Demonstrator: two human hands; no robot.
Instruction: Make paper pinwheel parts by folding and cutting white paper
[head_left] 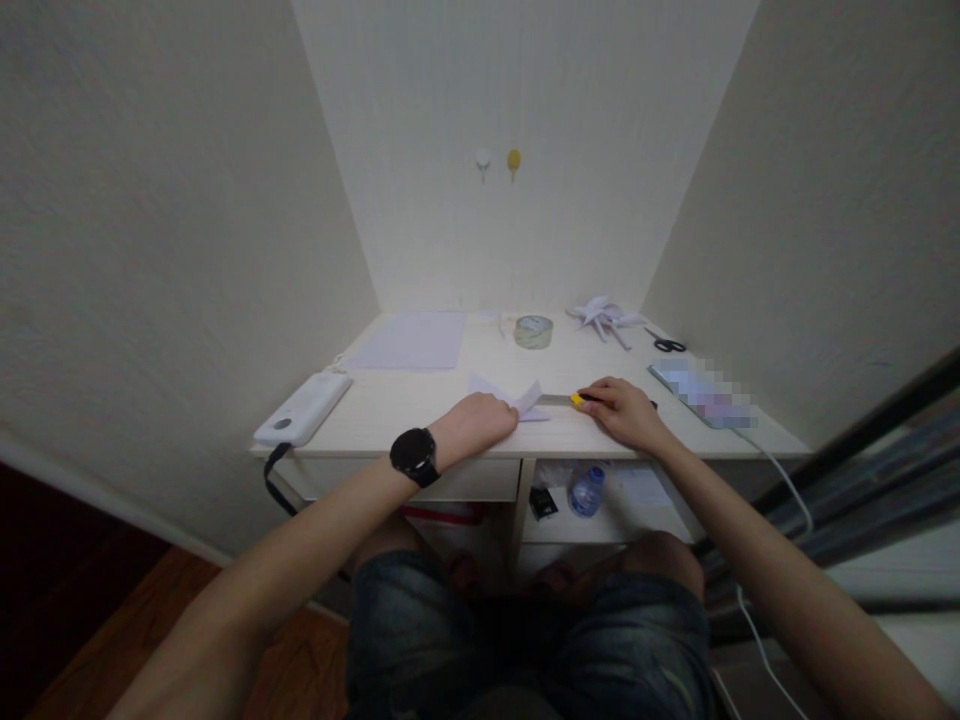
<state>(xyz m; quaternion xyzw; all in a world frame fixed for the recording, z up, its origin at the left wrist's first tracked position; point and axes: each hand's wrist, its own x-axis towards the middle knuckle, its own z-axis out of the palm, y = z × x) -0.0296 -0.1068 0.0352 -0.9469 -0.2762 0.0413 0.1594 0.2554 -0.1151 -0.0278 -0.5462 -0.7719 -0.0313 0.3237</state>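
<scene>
My left hand (pixel 478 420), with a black watch on the wrist, rests knuckles-up on a folded pale paper (pixel 517 397) near the desk's front edge, fingers curled down on it. My right hand (pixel 624 410) is closed round a yellow-and-black utility knife (pixel 579 399), whose blade points left toward the paper. Both hands lie close together on the pale desk (pixel 390 410).
A stack of pale sheets (pixel 412 340) lies at the back left, a tape roll (pixel 533 331) and a folded paper shape (pixel 604 317) at the back. Scissors (pixel 666 345) and a cabled phone (pixel 701 394) sit right, a white power bank (pixel 304 408) left. A bottle (pixel 586 491) stands below.
</scene>
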